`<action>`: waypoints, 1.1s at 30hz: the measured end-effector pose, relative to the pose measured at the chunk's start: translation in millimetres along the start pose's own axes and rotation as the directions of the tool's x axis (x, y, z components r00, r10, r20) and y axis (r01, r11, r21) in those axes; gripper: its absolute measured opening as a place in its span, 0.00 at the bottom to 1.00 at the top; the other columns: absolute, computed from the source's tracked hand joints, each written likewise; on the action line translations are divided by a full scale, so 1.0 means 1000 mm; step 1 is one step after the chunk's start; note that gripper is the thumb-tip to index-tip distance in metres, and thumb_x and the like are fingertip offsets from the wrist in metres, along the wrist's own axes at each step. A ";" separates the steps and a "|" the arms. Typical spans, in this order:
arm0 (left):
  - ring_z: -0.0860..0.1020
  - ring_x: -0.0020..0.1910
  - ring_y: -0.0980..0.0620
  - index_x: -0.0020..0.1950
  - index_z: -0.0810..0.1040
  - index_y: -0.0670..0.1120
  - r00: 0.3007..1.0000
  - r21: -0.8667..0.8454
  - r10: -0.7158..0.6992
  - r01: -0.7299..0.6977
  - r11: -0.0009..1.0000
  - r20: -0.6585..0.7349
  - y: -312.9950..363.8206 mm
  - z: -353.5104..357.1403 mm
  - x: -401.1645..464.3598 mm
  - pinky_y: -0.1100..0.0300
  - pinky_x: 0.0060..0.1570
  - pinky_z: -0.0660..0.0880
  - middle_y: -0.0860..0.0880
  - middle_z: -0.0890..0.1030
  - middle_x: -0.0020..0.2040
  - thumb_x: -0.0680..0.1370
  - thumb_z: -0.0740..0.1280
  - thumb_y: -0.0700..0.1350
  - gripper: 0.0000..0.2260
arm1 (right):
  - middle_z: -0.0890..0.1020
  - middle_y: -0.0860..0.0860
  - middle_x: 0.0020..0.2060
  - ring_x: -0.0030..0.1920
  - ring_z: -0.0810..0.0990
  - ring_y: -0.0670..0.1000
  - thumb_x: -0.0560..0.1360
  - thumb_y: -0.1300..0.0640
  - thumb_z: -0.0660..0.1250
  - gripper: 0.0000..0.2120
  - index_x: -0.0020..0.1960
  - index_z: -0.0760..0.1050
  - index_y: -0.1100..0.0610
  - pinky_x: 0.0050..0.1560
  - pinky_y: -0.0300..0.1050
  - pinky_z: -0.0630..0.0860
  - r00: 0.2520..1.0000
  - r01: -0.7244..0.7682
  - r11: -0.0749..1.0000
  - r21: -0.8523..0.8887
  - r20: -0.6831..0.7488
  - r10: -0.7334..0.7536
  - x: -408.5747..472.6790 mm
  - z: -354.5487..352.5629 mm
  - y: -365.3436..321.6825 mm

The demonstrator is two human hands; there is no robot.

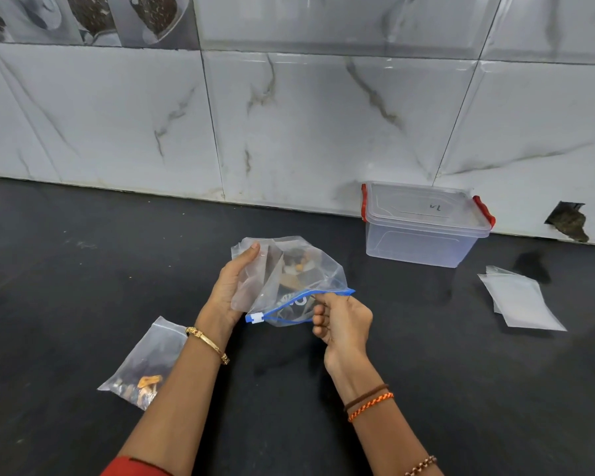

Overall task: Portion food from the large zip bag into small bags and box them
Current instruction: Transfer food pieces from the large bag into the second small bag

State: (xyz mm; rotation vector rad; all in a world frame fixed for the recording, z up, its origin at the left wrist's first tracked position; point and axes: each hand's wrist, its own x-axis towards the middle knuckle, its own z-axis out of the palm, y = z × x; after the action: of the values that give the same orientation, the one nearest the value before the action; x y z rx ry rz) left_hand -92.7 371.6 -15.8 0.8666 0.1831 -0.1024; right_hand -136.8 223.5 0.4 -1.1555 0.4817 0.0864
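A: What can't I read from here?

B: The food inside the large zip bag (289, 273) is a dark jumble; I cannot name it. My left hand (232, 290) cups the bag from behind, fingers partly veiled by plastic. My right hand (342, 321) pinches the blue zip edge.

A: And around them?

B: A filled small bag (145, 365) lies beside my left forearm. Empty small bags (519, 300) lie well right. The lidded clear box (423, 225) sits against the tiled wall (289, 125). Bare black counter (83, 269) spreads left.
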 end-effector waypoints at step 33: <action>0.80 0.46 0.47 0.46 0.79 0.43 0.930 0.208 0.277 -0.228 0.951 -0.244 0.012 0.017 -0.051 0.55 0.47 0.78 0.44 0.82 0.46 0.72 0.70 0.45 0.07 | 0.75 0.49 0.18 0.17 0.71 0.43 0.71 0.68 0.67 0.10 0.35 0.70 0.59 0.18 0.32 0.65 0.999 0.017 0.994 0.108 0.030 -0.020 -0.018 -0.034 -0.003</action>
State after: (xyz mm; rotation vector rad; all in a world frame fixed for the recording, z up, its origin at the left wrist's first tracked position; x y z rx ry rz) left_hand -138.9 367.3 14.2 1.0735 0.3197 0.2480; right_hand -162.4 195.1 -0.5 -1.0515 0.4426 0.0621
